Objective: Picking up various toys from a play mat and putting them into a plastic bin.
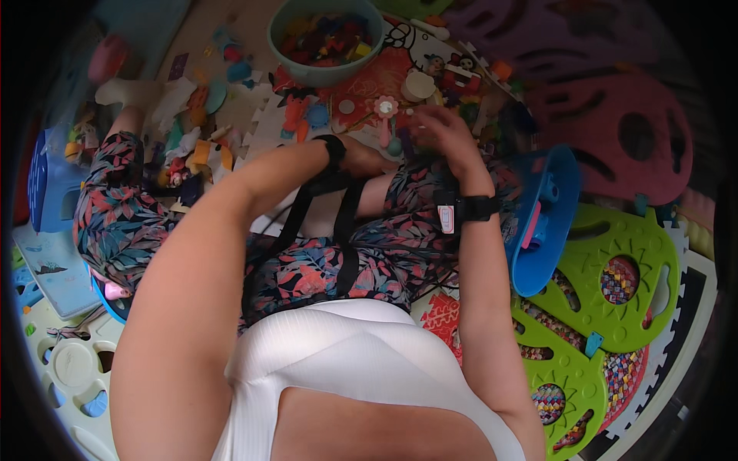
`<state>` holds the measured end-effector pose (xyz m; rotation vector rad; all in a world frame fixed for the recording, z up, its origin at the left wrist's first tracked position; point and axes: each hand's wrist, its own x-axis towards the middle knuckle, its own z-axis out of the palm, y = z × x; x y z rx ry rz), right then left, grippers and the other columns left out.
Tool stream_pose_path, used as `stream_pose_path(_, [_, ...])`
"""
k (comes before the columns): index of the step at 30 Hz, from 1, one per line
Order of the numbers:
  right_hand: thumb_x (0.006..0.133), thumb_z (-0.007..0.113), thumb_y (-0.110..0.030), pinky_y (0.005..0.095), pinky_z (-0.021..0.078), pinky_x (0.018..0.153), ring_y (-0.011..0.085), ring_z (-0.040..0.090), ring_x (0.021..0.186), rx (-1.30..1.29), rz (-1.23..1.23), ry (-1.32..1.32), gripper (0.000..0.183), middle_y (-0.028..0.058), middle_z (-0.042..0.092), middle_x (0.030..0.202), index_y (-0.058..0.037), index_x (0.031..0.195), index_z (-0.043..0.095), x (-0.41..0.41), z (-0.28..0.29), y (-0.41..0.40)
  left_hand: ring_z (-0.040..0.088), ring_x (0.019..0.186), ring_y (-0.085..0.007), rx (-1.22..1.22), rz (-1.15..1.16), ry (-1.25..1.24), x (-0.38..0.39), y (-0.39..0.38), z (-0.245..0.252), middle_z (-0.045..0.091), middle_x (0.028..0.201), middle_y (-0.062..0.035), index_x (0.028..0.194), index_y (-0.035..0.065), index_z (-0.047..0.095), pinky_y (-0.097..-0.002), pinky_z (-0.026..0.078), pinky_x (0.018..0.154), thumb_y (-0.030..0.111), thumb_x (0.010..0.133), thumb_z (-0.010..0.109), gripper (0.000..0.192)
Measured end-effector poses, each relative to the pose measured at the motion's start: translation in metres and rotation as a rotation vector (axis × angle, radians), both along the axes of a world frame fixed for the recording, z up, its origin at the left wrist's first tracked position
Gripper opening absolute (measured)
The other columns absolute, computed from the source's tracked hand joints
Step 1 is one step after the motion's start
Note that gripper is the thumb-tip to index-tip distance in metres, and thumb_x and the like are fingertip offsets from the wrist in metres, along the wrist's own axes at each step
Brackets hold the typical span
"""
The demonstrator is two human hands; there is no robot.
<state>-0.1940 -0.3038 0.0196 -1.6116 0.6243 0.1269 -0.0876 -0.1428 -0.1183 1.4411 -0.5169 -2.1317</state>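
Observation:
My left hand (367, 159) is low over my bent leg, with its fingertips by the knee; whether it holds something small cannot be told. My right hand (441, 133) is raised above the toys with fingers bent and apart, and nothing shows in its grasp. Between and beyond the hands lie a pink flower-shaped toy with a handle (385, 112), a small teal round toy piece (394, 146) and a white cup-like toy (418, 87). Red (296, 110) and blue (317, 116) plastic toys lie further left on the patterned mat.
A pale teal tub (326, 76) full of colourful blocks stands ahead. Mixed toys lie around my legs. At right are a blue plastic bin (566, 213), green plastic panels (625, 288) and a pink panel (663, 132). A blue stool (55, 184) stands at left.

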Motion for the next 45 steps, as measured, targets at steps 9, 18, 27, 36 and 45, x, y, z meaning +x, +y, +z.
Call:
stream_pose_path(9, [0.094,0.066,-0.026,0.0353,0.0550,0.082,0.0209,0.067,0.096,0.062,-0.104,-0.093,0.039,0.0076,0.067,0.109,-0.0051,0.126,0.060,-0.012,0.002,-0.015,0.060,0.112,-0.0209,-0.581,0.371,-0.477,-0.007,-0.017,0.038,0.063,0.122,-0.0124,0.124,0.0044,0.062,-0.0350,0.046,0.095,0.026,0.093,0.060,0.038])
stream_pose_path(18, [0.089,0.068,-0.013,0.0394,0.0557,0.083,0.0253,0.060,0.110,0.113,-0.057,-0.003,0.065,0.0122,0.053,0.135,-0.0090,0.147,0.039,0.041,-0.058,0.001,0.048,0.111,-0.0486,-0.048,0.613,-1.433,0.041,0.147,0.012,0.042,0.129,-0.0308,0.148,0.0119,0.038,-0.0505,0.047,0.092,0.025,0.061,0.084,0.099])
stream_pose_path(27, [0.091,0.068,-0.032,0.0479,0.0501,0.089,0.0337,0.052,0.125,0.126,0.074,0.226,0.068,0.0196,0.046,0.143,-0.0118,0.150,0.039,0.059,-0.068,-0.012,0.040,0.120,-0.0481,-0.367,0.513,-1.368,0.004,0.007,-0.013,0.047,0.127,-0.0266,0.147,0.0069,0.034,-0.0546,0.045,0.093,0.020,0.070,0.078,0.089])
stream_pose_path(36, [0.094,0.059,-0.053,0.0464,0.0452,0.098,0.0344,0.048,0.130,-0.266,-0.147,-0.045,0.076,0.0192,0.041,0.149,-0.0042,0.148,0.039,0.104,-0.038,0.018,0.066,0.091,-0.0331,-0.571,0.738,-1.095,0.020,0.081,0.039,0.067,0.101,-0.0173,0.104,0.0033,0.070,-0.0442,0.053,0.079,0.010,0.078,0.068,0.027])
stream_pose_path(45, [0.094,0.058,-0.014,0.0450,0.0556,0.093,0.0335,0.057,0.116,-0.107,-0.056,-0.077,0.054,0.0228,0.047,0.135,0.0018,0.141,0.035,0.164,-0.052,0.047,0.064,0.086,-0.0402,0.057,0.793,-1.623,0.068,0.249,-0.013,0.066,0.089,-0.0206,0.095,0.0029,0.066,-0.0493,0.052,0.076,0.010,0.079,0.063,0.018])
